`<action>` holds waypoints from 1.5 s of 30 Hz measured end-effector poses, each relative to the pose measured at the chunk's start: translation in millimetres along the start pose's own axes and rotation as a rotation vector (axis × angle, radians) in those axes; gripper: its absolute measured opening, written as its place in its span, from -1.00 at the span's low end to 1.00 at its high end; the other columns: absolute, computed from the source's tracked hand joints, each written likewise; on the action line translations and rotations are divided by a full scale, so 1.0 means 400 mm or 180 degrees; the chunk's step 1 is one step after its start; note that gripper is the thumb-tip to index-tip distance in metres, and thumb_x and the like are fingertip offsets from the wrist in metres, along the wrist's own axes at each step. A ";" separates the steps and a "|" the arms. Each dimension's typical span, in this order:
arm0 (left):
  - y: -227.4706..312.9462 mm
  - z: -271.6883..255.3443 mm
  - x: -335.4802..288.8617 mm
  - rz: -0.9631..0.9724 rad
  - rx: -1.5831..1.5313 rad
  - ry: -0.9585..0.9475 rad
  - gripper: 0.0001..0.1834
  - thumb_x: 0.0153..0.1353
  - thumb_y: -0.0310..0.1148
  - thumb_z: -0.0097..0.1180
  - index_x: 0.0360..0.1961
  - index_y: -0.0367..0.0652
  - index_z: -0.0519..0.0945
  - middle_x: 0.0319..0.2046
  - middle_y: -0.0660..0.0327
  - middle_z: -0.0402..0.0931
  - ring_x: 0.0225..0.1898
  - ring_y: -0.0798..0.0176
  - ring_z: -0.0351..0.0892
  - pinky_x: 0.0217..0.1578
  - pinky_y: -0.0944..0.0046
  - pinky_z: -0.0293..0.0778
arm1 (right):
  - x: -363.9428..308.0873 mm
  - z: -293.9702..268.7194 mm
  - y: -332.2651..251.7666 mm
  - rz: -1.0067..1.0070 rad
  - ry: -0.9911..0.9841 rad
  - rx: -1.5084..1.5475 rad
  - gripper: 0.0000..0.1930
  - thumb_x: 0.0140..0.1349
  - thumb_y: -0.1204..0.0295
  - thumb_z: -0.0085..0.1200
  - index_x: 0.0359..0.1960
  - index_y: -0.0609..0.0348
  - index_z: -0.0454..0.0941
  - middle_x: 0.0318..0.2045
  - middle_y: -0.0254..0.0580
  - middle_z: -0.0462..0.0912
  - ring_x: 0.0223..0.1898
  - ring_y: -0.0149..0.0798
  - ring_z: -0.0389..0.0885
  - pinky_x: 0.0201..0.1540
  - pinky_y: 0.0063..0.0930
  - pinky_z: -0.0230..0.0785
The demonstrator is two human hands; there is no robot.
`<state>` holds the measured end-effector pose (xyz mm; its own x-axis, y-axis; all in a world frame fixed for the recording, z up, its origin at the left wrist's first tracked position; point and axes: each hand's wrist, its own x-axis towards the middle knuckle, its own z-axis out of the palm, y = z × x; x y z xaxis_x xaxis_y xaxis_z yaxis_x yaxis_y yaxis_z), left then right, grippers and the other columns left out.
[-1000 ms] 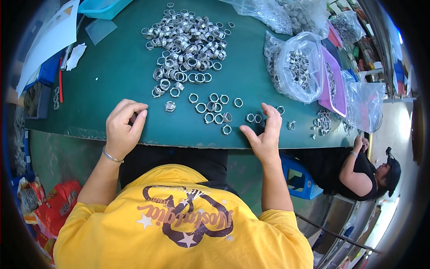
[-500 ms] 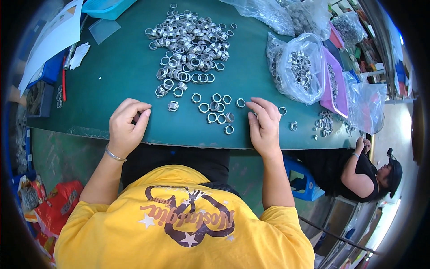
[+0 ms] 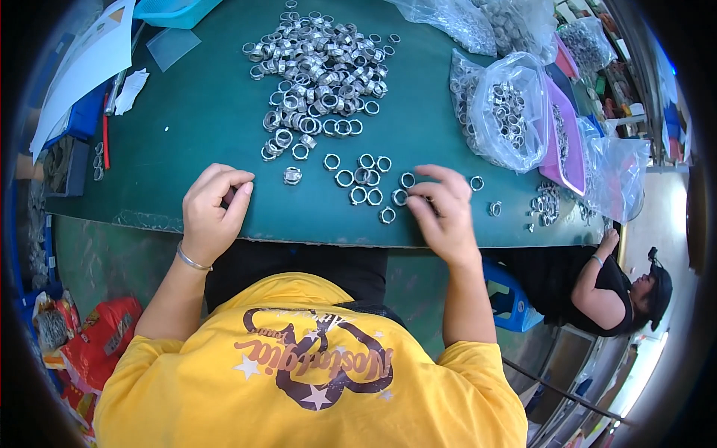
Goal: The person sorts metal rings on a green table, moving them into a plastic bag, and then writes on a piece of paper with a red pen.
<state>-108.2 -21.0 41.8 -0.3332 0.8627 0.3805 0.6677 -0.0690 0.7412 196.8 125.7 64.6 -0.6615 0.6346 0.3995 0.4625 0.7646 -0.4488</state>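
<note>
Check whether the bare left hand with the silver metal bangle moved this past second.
No, not noticeably: the left hand keeps about the same gap to the lone silver metal ring-shaped piece right of it on the green tabletop.

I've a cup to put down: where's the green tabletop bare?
Bare: between the red strip and the ring pile, below the clear sheet, save a white speck; also, narrower, between that pile and the open bag. Crowded: around the right hand, among loose rings.
</note>
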 end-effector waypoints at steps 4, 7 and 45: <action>0.040 -0.003 -0.001 0.0072 -0.0261 -0.0147 -0.90 0.09 -0.59 0.22 -0.33 -0.28 0.65 -0.41 0.12 0.55 -0.49 0.25 0.53 -0.47 0.37 0.44 | -0.052 -0.070 0.059 0.0750 0.0604 -0.0053 -0.90 0.16 0.59 0.14 -0.28 0.22 0.58 -0.16 -0.07 0.60 -0.07 -0.03 0.53 0.01 -0.27 0.34; 0.180 -0.011 0.052 0.1713 -0.0486 -0.0942 -0.76 -0.02 -0.53 0.29 -0.26 -0.16 0.65 -0.35 0.17 0.62 -0.40 0.09 0.59 -0.39 0.18 0.50 | -0.089 -0.082 0.071 0.0835 0.0309 -0.0040 -0.78 0.12 0.57 0.21 -0.17 0.23 0.59 -0.17 -0.06 0.56 -0.10 -0.04 0.52 -0.04 -0.31 0.38; 0.405 -0.038 0.053 0.2324 -0.1796 -0.2608 -0.79 0.15 -0.35 0.17 -0.20 -0.19 0.65 -0.38 0.23 0.59 -0.42 0.24 0.62 -0.45 0.32 0.48 | -0.002 0.066 -0.078 -0.0723 0.0288 -0.0382 -0.77 -0.04 0.40 0.30 -0.30 0.09 0.62 -0.27 -0.26 0.57 -0.21 -0.14 0.51 -0.08 -0.22 0.21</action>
<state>-17.1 -21.5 178.5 0.6484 0.5764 0.4973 0.0737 -0.6977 0.7126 167.3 98.4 57.0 -0.7034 0.4486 0.5513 0.3785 0.8929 -0.2437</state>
